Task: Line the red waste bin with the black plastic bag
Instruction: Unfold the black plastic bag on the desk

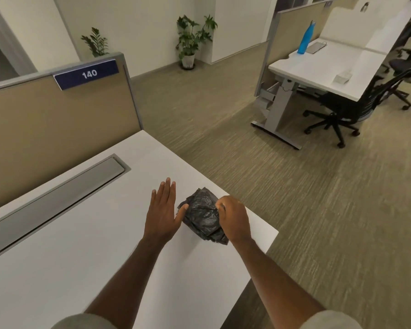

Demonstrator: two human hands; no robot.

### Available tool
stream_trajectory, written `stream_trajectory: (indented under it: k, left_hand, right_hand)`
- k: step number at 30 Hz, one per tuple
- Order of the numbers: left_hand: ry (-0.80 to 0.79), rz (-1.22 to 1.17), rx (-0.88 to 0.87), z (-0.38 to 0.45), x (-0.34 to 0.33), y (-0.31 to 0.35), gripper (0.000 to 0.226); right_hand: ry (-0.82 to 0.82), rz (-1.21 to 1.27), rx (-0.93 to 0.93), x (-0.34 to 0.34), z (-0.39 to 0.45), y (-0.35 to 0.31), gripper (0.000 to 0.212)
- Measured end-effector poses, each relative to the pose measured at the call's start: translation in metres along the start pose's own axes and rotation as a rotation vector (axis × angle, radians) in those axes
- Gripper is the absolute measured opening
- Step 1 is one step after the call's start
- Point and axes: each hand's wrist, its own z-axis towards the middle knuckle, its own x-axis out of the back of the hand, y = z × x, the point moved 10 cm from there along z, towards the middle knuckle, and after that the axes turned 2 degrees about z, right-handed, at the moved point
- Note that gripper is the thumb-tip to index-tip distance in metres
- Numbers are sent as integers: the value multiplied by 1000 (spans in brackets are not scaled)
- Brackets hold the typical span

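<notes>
Lying folded near the white desk's (86, 245) right corner, the black plastic bag (203, 216) is pinched at its top by the right hand (234, 220), while the left hand (163, 213) rests flat, fingers spread, thumb touching the bag.

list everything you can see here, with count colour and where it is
plastic bag: 1, black, folded on near desk corner
near desk: 1, white, foreground
cable tray lid: 1, grey, set in near desk
partition sign: 1, blue, reads 140
potted plants: 2, green, by far wall
water bottle: 1, blue, on far desk
office chairs: at least 2, black, right
red bin: none in view
hands: left hand flat and open beside bag; right hand gripping bag
</notes>
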Motion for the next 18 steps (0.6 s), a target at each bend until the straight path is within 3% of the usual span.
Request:
stream_trajectory:
  k: [3,6,9,13,18]
  left_hand:
    - [18,-13,5,-4,4,6,80]
    - [50,-23,-32,-7,6,11,77]
    - [57,-18,-34,-10,4,6,77]
    - [70,-25,-16,-14,2,-6,77]
    - [68,-21,-4,-17,-4,-18,77]
  right_hand:
    - [38,-43,-116,5,2,13,13]
    - [-75,-173,-211,-11,7,31,33]
    - [-123,-257,-213,-24,13,39,34]
    - [-74,-289,-178,-26,21,35,20]
    - [-76,-257,-118,-29,27,28,22]
